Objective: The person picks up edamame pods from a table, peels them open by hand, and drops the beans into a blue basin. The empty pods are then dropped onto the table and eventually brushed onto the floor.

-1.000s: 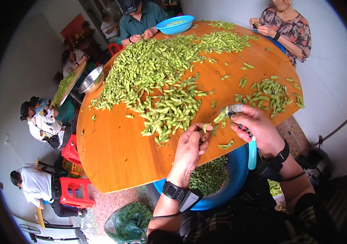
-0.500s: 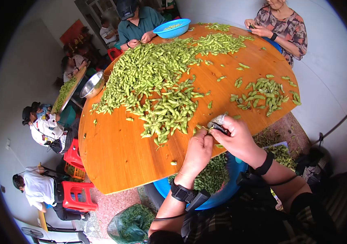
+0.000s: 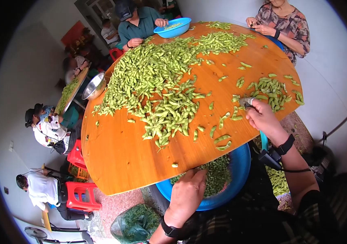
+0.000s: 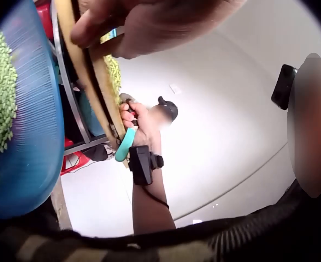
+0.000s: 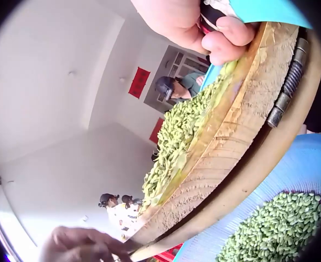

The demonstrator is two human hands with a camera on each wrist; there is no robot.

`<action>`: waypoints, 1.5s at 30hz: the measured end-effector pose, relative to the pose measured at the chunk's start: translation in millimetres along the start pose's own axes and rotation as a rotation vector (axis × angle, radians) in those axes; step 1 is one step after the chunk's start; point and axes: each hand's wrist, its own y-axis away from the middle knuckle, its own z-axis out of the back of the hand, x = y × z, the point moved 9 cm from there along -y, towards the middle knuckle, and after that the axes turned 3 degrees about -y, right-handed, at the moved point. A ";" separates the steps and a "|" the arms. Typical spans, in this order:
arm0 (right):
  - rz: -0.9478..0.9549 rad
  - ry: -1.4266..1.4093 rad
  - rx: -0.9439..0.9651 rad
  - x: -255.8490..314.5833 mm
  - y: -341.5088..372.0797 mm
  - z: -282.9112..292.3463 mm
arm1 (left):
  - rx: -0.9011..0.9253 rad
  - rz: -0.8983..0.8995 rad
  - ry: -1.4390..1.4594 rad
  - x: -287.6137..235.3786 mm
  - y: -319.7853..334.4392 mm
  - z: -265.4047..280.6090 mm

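Observation:
My right hand (image 3: 264,117) grips a tool with a turquoise handle (image 4: 126,144) over the table's right side; the tool's working end is mostly hidden by the fingers. Grey wrapping (image 3: 246,101) covers a fingertip of that hand. Beside it lie loose green soybean pods (image 3: 222,138) and a small heap of pods (image 3: 272,90). My left hand (image 3: 187,193) is at the table's near edge, above a blue basin (image 3: 243,162) of shelled beans (image 3: 218,175). Its fingers are loosely bent, and nothing shows between them. A large pile of pods (image 3: 153,69) covers the table's far left.
Across the wooden table (image 3: 116,162), a person in a dark green shirt (image 3: 145,26) sits by a light blue bowl (image 3: 173,27). Another person (image 3: 285,28) sits at the far right. A steel bowl (image 3: 95,86), red stools (image 3: 79,197) and a net sack (image 3: 134,223) stand at left.
Both hands were together near the table edge half a second ago. Since then the left has dropped back over the basin, and the right has moved rightward with the tool toward the small heap.

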 end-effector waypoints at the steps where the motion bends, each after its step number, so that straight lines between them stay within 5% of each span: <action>1: 0.009 0.033 0.003 -1.7 -1.2 -0.7 | 0.001 0.075 -0.023 1.0 -5.5 6.6; 6: -0.006 0.025 0.013 -5.7 -1.3 2.6 | -0.316 0.233 -0.217 34.2 -75.7 31.7; 10: 0.012 0.026 0.046 -1.3 -1.4 3.3 | -0.157 0.319 -0.329 80.0 -117.8 -3.3; 14: 0.052 -0.016 0.132 7.3 13.3 -11.5 | -0.203 0.288 -0.339 65.5 -114.1 6.7; 16: 0.077 -0.048 0.240 21.4 28.6 -34.2 | -0.263 0.097 -0.008 46.2 -106.5 7.0; 20: 0.033 -0.177 0.451 21.0 42.2 -79.5 | -0.045 0.329 0.897 35.3 -90.0 -36.7; 24: 0.004 -0.156 0.463 24.2 48.2 -86.4 | -0.064 0.399 0.873 35.6 -78.8 -35.1; 28: -0.089 -0.146 0.506 20.8 54.6 -88.1 | -0.126 0.254 0.776 29.9 -74.5 -35.1; 35: 0.000 -0.141 0.477 14.0 58.4 -95.6 | -0.275 0.089 0.192 10.3 -67.6 -29.0; 45: 0.108 -0.190 0.384 12.7 56.9 -103.5 | -0.195 0.179 0.582 32.5 -63.3 -43.7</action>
